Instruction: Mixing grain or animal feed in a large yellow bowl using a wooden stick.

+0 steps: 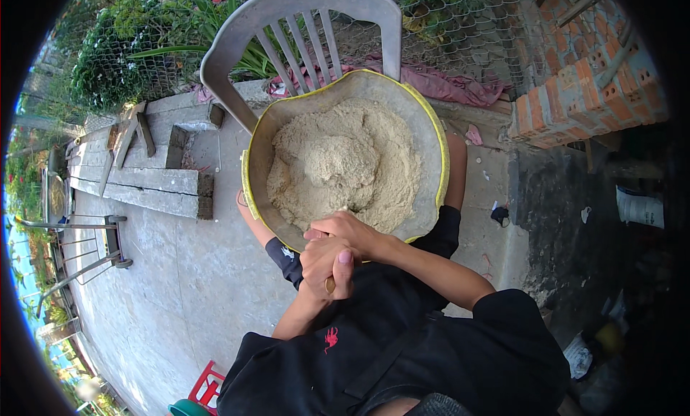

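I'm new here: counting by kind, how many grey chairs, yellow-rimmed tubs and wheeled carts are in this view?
Grey plastic chair with slatted back: 1
Round grey tub with yellow rim, holding pale beige powder: 1
Wheeled cart with tubular frame: 1
Total: 3

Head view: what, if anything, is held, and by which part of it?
The left hand, with the right hand against it, seems closed around something near its rounded tan end; the rest is hidden, so what it is cannot be told.
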`<action>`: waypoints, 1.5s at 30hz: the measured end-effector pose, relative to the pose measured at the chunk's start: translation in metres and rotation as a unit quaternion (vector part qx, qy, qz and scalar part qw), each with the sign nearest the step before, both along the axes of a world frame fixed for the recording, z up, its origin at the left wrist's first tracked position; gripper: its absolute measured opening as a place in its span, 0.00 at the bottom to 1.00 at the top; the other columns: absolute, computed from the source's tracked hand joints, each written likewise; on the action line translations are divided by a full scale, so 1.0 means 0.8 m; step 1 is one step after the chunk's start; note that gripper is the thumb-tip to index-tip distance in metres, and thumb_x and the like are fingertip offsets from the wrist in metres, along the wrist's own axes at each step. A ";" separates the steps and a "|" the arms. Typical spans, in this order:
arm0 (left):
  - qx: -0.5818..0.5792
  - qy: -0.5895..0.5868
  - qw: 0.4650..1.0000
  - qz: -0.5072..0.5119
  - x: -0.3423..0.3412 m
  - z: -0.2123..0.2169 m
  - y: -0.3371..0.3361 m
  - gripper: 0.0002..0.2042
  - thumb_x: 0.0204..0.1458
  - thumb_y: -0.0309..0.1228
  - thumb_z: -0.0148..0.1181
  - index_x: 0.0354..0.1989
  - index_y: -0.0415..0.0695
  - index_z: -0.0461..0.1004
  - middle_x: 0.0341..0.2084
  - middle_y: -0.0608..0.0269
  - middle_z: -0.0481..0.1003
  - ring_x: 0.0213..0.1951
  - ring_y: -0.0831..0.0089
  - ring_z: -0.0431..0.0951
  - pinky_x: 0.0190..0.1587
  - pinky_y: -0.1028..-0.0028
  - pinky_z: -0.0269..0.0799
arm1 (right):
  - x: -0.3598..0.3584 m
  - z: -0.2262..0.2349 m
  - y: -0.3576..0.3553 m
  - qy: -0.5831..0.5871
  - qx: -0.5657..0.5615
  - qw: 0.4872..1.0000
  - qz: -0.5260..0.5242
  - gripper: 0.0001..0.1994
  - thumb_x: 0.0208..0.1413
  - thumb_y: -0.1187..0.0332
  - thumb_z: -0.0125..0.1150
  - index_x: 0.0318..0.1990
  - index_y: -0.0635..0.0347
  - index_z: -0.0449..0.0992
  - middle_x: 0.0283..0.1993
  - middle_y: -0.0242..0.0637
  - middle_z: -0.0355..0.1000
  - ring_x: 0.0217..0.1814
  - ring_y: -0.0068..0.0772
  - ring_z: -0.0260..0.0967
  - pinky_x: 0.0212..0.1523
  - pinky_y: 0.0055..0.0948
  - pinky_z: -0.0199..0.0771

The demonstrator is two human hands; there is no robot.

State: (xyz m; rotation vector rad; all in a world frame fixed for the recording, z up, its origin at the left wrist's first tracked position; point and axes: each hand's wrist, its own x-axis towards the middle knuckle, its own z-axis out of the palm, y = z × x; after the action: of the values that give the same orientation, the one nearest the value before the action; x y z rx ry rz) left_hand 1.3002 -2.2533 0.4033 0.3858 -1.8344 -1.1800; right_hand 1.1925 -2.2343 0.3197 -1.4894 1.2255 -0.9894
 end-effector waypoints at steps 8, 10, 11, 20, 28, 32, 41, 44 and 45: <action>0.000 0.053 0.990 0.133 0.020 -0.046 -0.014 0.18 0.57 0.25 0.42 0.14 0.36 0.68 0.09 0.61 0.67 0.11 0.68 0.66 0.19 0.70 0.63 | 0.013 -0.014 -0.019 0.090 -0.021 0.995 0.035 0.10 0.49 0.68 0.59 0.27 0.66 0.68 0.26 0.53 0.72 0.32 0.56 0.72 0.31 0.43 0.70; 0.066 0.168 0.982 0.050 0.023 -0.057 -0.004 0.20 0.59 0.28 0.40 0.13 0.36 0.66 0.08 0.60 0.66 0.11 0.67 0.65 0.19 0.69 0.65 | 0.002 -0.009 -0.007 0.110 0.009 0.993 0.033 0.09 0.50 0.68 0.60 0.27 0.65 0.69 0.26 0.53 0.71 0.31 0.56 0.72 0.31 0.44 0.69; 0.056 0.158 0.983 0.080 0.015 -0.068 -0.001 0.20 0.58 0.28 0.40 0.12 0.36 0.65 0.08 0.60 0.64 0.11 0.66 0.65 0.18 0.68 0.64 | -0.004 -0.019 -0.004 0.118 0.010 0.993 0.018 0.10 0.52 0.68 0.60 0.27 0.65 0.69 0.25 0.52 0.71 0.31 0.56 0.72 0.30 0.44 0.69; -0.030 0.233 0.967 0.102 0.000 -0.021 -0.008 0.18 0.56 0.25 0.39 0.13 0.35 0.65 0.06 0.62 0.62 0.09 0.70 0.62 0.14 0.72 0.59 | -0.012 0.035 -0.048 0.153 -0.170 0.973 0.002 0.14 0.56 0.65 0.57 0.22 0.65 0.69 0.21 0.54 0.70 0.27 0.59 0.70 0.31 0.47 0.68; 0.179 0.046 0.919 0.348 -0.016 -0.072 -0.086 0.28 0.66 0.41 0.37 0.15 0.37 0.67 0.09 0.63 0.65 0.13 0.80 0.59 0.18 0.78 0.55 | 0.011 -0.067 -0.124 0.095 -0.092 0.989 -0.061 0.10 0.52 0.70 0.56 0.23 0.67 0.69 0.24 0.54 0.71 0.29 0.60 0.71 0.30 0.48 0.69; 0.274 0.069 0.928 0.244 0.002 -0.038 -0.063 0.26 0.66 0.38 0.38 0.15 0.36 0.65 0.08 0.60 0.63 0.12 0.76 0.58 0.19 0.75 0.59 | 0.017 -0.015 -0.054 0.107 0.035 0.990 -0.079 0.03 0.46 0.75 0.54 0.26 0.66 0.72 0.26 0.55 0.72 0.33 0.60 0.71 0.33 0.49 0.70; 0.014 0.121 0.968 0.219 0.011 -0.058 -0.021 0.21 0.59 0.28 0.39 0.11 0.38 0.65 0.07 0.62 0.65 0.11 0.69 0.66 0.19 0.72 0.65 | 0.007 -0.014 -0.057 0.116 -0.046 0.991 0.040 0.11 0.53 0.67 0.57 0.24 0.65 0.67 0.23 0.51 0.71 0.28 0.57 0.70 0.29 0.48 0.67; -0.048 0.076 0.965 0.248 0.016 -0.040 -0.030 0.24 0.63 0.33 0.36 0.13 0.38 0.62 0.06 0.62 0.60 0.12 0.72 0.61 0.23 0.70 0.65 | 0.026 -0.013 -0.103 0.074 -0.153 0.983 0.067 0.09 0.51 0.69 0.57 0.24 0.64 0.69 0.23 0.52 0.72 0.30 0.58 0.71 0.31 0.48 0.68; -0.070 0.055 0.957 0.277 0.016 -0.048 -0.039 0.25 0.64 0.34 0.35 0.13 0.38 0.63 0.08 0.63 0.61 0.13 0.72 0.61 0.23 0.71 0.65 | 0.026 -0.016 -0.116 0.041 -0.219 0.973 0.066 0.09 0.50 0.69 0.57 0.24 0.64 0.68 0.23 0.52 0.71 0.29 0.57 0.71 0.30 0.48 0.68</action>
State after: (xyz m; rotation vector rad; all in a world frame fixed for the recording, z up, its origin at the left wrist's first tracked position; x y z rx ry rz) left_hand 1.3128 -2.2847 0.3648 0.6850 -1.5559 -0.6664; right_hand 1.2136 -2.3268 0.3068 -1.9451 0.9859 -1.1672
